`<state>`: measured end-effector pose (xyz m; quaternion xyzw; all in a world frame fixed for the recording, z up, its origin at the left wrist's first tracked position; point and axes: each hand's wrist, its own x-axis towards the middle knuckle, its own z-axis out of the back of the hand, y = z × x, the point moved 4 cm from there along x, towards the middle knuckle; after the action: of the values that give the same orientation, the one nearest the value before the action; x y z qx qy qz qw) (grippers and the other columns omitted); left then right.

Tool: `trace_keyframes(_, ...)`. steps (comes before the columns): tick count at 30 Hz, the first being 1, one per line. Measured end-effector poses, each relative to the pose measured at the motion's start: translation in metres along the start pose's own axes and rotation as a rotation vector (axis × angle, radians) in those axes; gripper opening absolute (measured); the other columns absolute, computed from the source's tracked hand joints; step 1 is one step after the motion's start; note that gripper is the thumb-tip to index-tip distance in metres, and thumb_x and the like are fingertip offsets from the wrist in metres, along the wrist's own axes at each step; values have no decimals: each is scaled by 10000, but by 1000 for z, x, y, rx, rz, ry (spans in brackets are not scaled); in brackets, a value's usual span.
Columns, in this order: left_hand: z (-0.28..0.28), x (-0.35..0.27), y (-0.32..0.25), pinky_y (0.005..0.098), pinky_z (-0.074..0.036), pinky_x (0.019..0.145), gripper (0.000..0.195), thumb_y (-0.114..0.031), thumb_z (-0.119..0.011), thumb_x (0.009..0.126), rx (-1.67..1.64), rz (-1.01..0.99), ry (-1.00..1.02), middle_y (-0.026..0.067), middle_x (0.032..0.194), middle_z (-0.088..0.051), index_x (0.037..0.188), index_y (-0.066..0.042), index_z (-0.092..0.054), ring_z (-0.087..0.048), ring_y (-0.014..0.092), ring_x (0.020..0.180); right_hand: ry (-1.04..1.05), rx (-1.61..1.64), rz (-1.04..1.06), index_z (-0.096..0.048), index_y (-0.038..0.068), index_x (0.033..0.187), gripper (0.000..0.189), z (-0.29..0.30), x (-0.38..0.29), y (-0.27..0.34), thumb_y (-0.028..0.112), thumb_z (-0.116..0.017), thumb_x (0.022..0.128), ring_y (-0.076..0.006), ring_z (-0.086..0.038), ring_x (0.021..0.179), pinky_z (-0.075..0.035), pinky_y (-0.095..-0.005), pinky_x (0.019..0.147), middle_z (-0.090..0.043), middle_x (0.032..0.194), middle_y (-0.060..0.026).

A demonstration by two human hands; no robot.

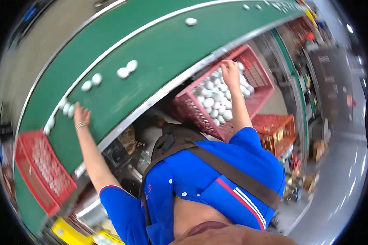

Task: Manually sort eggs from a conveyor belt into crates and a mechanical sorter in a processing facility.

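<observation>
My left hand (80, 115) reaches over the green conveyor belt (119, 101) with its fingers spread, beside several white eggs (68, 109) against a white guide rail. A thin band circles its wrist. Over a pink plastic crate (262, 101) my right hand (230, 73) hangs with bent fingers, above many piled white eggs (216, 98). Whether something sits in its fingers cannot be told. Further along the belt lie a touching pair of eggs (127, 69), another pair (91, 82) nearer my left hand, and a single egg (191, 21).
A red plastic crate (43, 171) rests across the belt's left end. The metal belt edge (171, 84) runs between belt and pink crate. An orange crate (276, 131) stands right of it, a yellow crate (70, 232) at lower left. Many eggs (285, 6) cluster at the far end.
</observation>
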<state>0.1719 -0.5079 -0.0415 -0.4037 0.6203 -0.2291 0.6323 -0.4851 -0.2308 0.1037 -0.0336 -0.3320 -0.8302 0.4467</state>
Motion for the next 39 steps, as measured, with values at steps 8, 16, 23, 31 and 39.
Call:
trace_keyframes(8,-88,110,-28,447,-315,1061,628,-517,-572,874,1459,-923,16,149,1358,-496,1355,-121,-489,-455,303,1251,460,-73,-251,-548,92,1257,706,-39,-45,-112,390,-776,659,-429,-468,1157,-427,-463,977,-451,1275,-252)
trace_keyframes(16,-153,40,-18,489,-491,794,484,-368,-575,879,1646,-858,62,161,1175,-524,1245,-80,-444,-563,383,1036,533,-209,-218,-534,75,1261,701,-70,-37,-131,469,-682,701,-425,-438,1176,-350,-486,1029,-453,1282,-246)
trace_keyframes(23,-121,53,24,478,-475,885,373,-410,-523,911,1362,-730,-213,231,1254,-454,1246,-247,-540,-575,419,1020,647,-195,-312,-632,129,1179,618,-62,-47,-136,529,-665,709,-469,-437,1112,-394,-496,985,-445,1212,-318)
trace_keyframes(31,-187,-2,11,470,-452,931,614,-708,-597,739,1432,-379,-98,262,1261,-433,1121,-229,-644,-561,427,1059,297,-62,-309,-657,114,1043,412,-63,-72,-131,320,-730,694,-490,-363,1221,-385,-474,1014,-367,1291,-329)
trace_keyframes(39,-153,-11,28,438,-474,912,523,-529,-751,724,1371,-563,109,225,1284,-402,1111,-196,-635,-560,388,1046,265,168,-425,-692,101,945,275,-73,-76,-118,225,-659,702,-452,-290,1300,-313,-452,1083,-490,1243,-280)
